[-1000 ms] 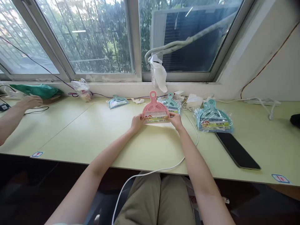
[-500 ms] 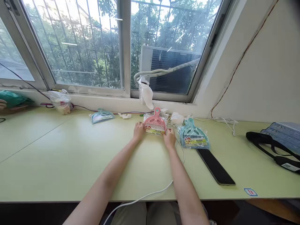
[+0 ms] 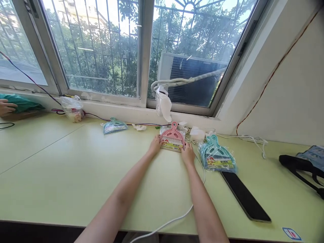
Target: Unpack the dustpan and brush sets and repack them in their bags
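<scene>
Between the fingers of the left hand and the right hand, clamped on its lower sides, sits the pink dustpan, which could skew or slip if one hand pushed harder or loosened.

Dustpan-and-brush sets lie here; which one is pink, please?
The dustpan-and-brush set between the left hand and right hand; the leftmost set and rightmost stack are turquoise.

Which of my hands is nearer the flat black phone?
Right. Your right hand, left of the phone, holds the pink plastic dustpan; your left hand holds it farther left.
</scene>
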`<state>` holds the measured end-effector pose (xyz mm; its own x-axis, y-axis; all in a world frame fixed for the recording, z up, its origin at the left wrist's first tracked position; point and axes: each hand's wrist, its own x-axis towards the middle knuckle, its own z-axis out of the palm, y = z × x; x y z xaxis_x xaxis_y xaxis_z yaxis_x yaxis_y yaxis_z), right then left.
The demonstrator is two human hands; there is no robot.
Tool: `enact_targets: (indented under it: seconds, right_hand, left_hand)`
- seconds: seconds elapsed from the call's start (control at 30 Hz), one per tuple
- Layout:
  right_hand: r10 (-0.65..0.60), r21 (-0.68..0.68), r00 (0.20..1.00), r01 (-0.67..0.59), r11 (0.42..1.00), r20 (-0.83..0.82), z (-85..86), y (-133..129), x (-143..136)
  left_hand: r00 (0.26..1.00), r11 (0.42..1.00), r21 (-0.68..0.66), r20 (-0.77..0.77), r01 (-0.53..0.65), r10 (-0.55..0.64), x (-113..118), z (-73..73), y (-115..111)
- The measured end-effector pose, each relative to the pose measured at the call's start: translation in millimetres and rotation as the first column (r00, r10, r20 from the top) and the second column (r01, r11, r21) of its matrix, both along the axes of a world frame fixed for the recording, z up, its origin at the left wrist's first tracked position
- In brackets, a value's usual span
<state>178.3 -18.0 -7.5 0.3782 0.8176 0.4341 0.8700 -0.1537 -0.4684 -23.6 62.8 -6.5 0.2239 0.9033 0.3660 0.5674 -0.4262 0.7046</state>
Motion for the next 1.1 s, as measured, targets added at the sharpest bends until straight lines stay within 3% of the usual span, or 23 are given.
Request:
enact_targets:
  seconds: [0.33,0.47,0.73,0.83,1.1]
  right_hand:
    - [-0.022,-0.045,0.999,0.02,0.999,-0.032,-7.9,8,2]
    - [-0.003,-0.051,1.0,0.001,0.999,-0.031,-9.4,9,1]
    - [-0.006,-0.061,1.0,0.006,0.998,0.003,-6.8,5,-4]
    - [-0.006,-0.077,1.0,0.006,0.997,0.007,-6.7,5,-4]
    - [-0.009,-0.061,1.0,0.009,0.998,0.012,-9.6,7,-2]
  left_hand:
    - [0.993,0.994,0.001,0.045,0.111,-0.111,-5,-8.8,6]
    - [0.998,0.998,0.0,-0.004,0.067,-0.067,-5,-8.8,5]
    - [0.982,0.975,0.214,-0.165,-0.057,0.093,-1,-5.7,-9]
    - [0.984,0.965,0.259,-0.158,-0.038,0.081,0,-4.0,-10]
    - [0.972,0.971,0.05,-0.001,-0.233,0.234,-6,-0.3,1]
